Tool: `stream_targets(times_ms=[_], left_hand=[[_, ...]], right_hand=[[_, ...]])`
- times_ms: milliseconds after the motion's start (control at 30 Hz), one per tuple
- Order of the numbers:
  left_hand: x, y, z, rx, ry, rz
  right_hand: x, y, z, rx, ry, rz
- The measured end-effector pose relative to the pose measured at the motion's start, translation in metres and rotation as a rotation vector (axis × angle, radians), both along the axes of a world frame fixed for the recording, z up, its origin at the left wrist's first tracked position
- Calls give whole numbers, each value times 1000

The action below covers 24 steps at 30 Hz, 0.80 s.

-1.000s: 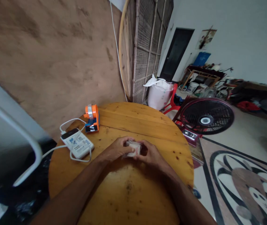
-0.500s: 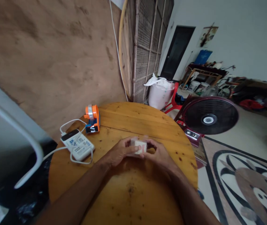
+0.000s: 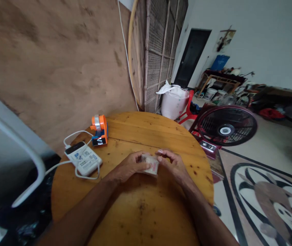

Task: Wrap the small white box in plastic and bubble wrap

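Your small pale packet (image 3: 154,167), printed in red on its near right part, sits between your hands over the middle of the round wooden table (image 3: 138,215); whether it rests on the wood is hard to tell. It looks light and boxy, with a glossy, probably slippery wrapper that could crease under hard pressure, so hold it by its firm side edges rather than squeezing the broad face. Your left hand (image 3: 130,166) pinches its left side, thumb laid across the top. Your right hand (image 3: 174,167) is loosely bent at the right edge, fingers curled inward; you cannot tell whether their tips touch the wrapper. Both forearms angle inward from the near side, wrists low.
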State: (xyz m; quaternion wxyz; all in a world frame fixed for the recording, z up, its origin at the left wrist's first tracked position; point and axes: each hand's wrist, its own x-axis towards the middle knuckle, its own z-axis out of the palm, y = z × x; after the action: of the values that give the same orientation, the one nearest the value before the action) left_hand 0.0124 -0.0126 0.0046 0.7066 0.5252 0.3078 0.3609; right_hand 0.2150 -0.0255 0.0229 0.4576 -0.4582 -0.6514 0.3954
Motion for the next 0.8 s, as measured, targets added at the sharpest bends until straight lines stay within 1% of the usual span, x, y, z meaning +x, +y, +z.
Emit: stream_targets(times_ms=[133,267,467,700,800], left_hand=[[-1,-1,2,21,34,-11],[-1,-1,5,11,42,-11],[-1,3,3,22,79,59],[-3,2,5,-1,74,127],[-3,3,5,-30,46,151]], right_hand=[[-1,4,-6,98,100,-66],[-3,3,-7,174,60,-56],[-8,-2,-7,271,-73,-12],[-14,-4,-8,356,-303,-58],[-16,-5,-10,422,-415,-72]])
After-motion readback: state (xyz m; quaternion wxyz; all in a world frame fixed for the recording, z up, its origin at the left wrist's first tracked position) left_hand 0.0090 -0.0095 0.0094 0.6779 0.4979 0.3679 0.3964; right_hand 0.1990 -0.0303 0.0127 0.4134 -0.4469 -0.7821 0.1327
